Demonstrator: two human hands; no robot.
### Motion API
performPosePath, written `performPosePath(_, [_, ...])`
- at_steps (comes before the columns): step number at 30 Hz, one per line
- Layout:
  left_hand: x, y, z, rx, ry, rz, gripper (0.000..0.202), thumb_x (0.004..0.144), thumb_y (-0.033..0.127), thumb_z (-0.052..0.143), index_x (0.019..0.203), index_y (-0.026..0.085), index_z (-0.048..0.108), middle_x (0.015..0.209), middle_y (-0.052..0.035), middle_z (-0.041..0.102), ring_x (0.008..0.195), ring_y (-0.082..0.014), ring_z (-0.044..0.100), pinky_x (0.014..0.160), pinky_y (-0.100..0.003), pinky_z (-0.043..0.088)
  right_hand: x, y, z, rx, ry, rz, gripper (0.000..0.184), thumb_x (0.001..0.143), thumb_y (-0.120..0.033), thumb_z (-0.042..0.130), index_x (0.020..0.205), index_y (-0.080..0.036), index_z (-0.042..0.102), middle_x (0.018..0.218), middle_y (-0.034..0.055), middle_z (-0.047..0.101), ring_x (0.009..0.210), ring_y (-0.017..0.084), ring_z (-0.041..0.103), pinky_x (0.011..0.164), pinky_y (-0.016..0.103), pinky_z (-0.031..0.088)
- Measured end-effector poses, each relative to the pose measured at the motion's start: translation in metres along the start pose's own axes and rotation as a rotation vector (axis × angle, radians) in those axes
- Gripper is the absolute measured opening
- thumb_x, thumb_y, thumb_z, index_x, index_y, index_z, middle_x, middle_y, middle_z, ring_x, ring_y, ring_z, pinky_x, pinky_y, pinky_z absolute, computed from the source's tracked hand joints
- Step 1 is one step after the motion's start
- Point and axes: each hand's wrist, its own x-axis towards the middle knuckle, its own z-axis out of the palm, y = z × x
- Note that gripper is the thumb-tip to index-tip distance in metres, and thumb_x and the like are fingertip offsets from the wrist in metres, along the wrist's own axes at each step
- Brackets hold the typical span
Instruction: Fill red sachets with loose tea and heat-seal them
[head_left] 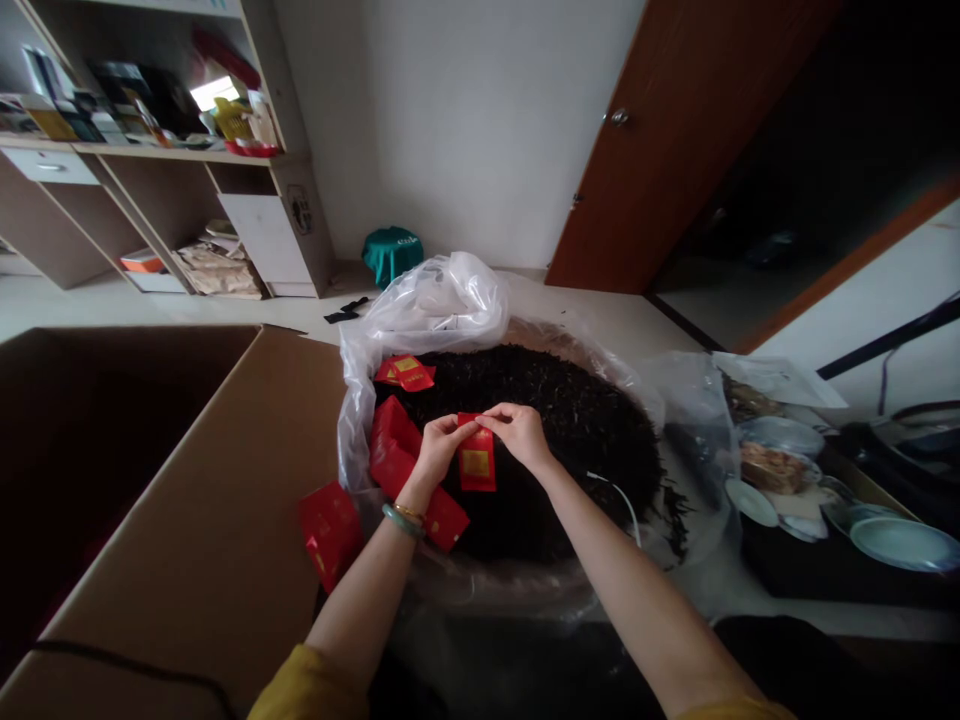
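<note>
A small red packet (pixel 477 462) with a gold label hangs upright between both hands, above a heap of dark loose tea leaves (pixel 570 420). My left hand (pixel 440 444) pinches the packet's top left corner; a green bangle sits on that wrist. My right hand (pixel 519 432) pinches the top right corner. The leaves fill a large bag of clear plastic (pixel 439 305). More red packets (pixel 396 455) lie at the left side of the heap, two others (pixel 406 372) rest further back, and one (pixel 330 530) lies on the cardboard.
A big open cardboard box (pixel 187 520) stands to the left. Plates and bowls (pixel 900 540) with food sit at the right. Shelves (pixel 150 150), a green bundle (pixel 391 252) and a brown door (pixel 675 130) are at the back.
</note>
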Motion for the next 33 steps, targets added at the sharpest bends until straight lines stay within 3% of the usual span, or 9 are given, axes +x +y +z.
performPosePath(3, [-0.001,0.0,0.001,-0.047,-0.014,-0.024,0.037,0.054,0.039,0.083,0.075,0.013,0.068,0.066,-0.0011,0.069,0.055,-0.0118,0.061,0.056,-0.022,0.047,0.0,-0.001,0.001,-0.017,-0.012,-0.011,0.021,0.073,-0.04,0.065,0.069,-0.02,0.071,0.068,0.0017,0.072,0.064,0.018,0.066,0.061,0.027,0.049])
performPosePath(8, [-0.004,0.0,0.002,-0.049,-0.183,-0.184,0.049,0.053,0.038,0.084,0.09,0.011,0.068,0.081,-0.0089,0.073,0.063,-0.0194,0.068,0.061,-0.029,0.053,0.005,0.002,0.004,-0.003,-0.02,-0.014,0.017,0.076,-0.034,0.063,0.079,-0.021,0.072,0.075,0.0034,0.074,0.067,0.019,0.067,0.065,0.028,0.052])
performPosePath(11, [-0.003,-0.001,0.001,-0.046,-0.133,-0.203,0.052,0.054,0.037,0.085,0.096,0.01,0.068,0.091,-0.0132,0.073,0.063,-0.0199,0.069,0.059,-0.029,0.053,0.008,0.015,-0.004,-0.068,0.044,-0.038,0.023,0.086,-0.031,0.052,0.094,-0.02,0.07,0.092,0.0072,0.073,0.079,0.02,0.068,0.074,0.031,0.053])
performPosePath(14, [-0.001,-0.001,0.0,-0.052,-0.099,-0.203,0.057,0.054,0.036,0.085,0.101,0.01,0.067,0.097,-0.0157,0.072,0.063,-0.0197,0.069,0.057,-0.028,0.053,-0.001,0.031,-0.019,-0.466,0.039,-0.015,0.03,0.083,-0.024,0.056,0.112,-0.018,0.064,0.105,0.0111,0.069,0.096,0.024,0.063,0.086,0.038,0.049])
performPosePath(17, [0.0,-0.001,0.001,-0.048,-0.094,-0.188,0.058,0.053,0.037,0.085,0.101,0.01,0.067,0.101,-0.0163,0.071,0.062,-0.0194,0.069,0.055,-0.026,0.053,-0.018,0.045,-0.028,-0.947,-0.115,0.14,0.06,0.072,-0.021,0.071,0.128,-0.017,0.051,0.115,0.016,0.062,0.106,0.032,0.057,0.086,0.044,0.046])
performPosePath(20, [-0.002,0.0,0.001,-0.048,-0.085,-0.179,0.058,0.052,0.038,0.085,0.1,0.009,0.068,0.101,-0.0165,0.071,0.061,-0.019,0.069,0.056,-0.026,0.053,-0.033,0.054,-0.029,-1.118,-0.206,0.154,0.062,0.076,-0.019,0.067,0.134,-0.019,0.045,0.115,0.0152,0.06,0.105,0.03,0.056,0.083,0.041,0.047])
performPosePath(24, [-0.003,0.0,0.001,-0.036,-0.084,-0.177,0.059,0.05,0.038,0.086,0.097,0.008,0.068,0.097,-0.0163,0.072,0.061,-0.0194,0.069,0.055,-0.026,0.053,-0.036,0.066,-0.036,-1.005,-0.187,0.102,0.053,0.081,-0.02,0.06,0.133,-0.02,0.047,0.116,0.0126,0.06,0.104,0.028,0.058,0.078,0.036,0.05])
performPosePath(29, [-0.003,0.0,0.002,-0.006,-0.118,-0.188,0.059,0.049,0.038,0.087,0.095,0.007,0.068,0.094,-0.0154,0.073,0.059,-0.0186,0.069,0.055,-0.026,0.052,-0.021,0.06,-0.066,-0.54,-0.05,0.05,0.053,0.076,-0.028,0.068,0.126,-0.018,0.055,0.122,0.011,0.062,0.109,0.025,0.06,0.094,0.038,0.047])
performPosePath(33, [-0.006,0.001,0.003,0.032,-0.184,-0.192,0.053,0.049,0.039,0.086,0.089,0.008,0.069,0.084,-0.0117,0.073,0.058,-0.0173,0.068,0.056,-0.025,0.051,-0.008,0.025,-0.069,-0.21,-0.225,-0.024,0.056,0.071,-0.035,0.073,0.123,-0.021,0.059,0.122,0.008,0.064,0.108,0.024,0.062,0.096,0.039,0.048])
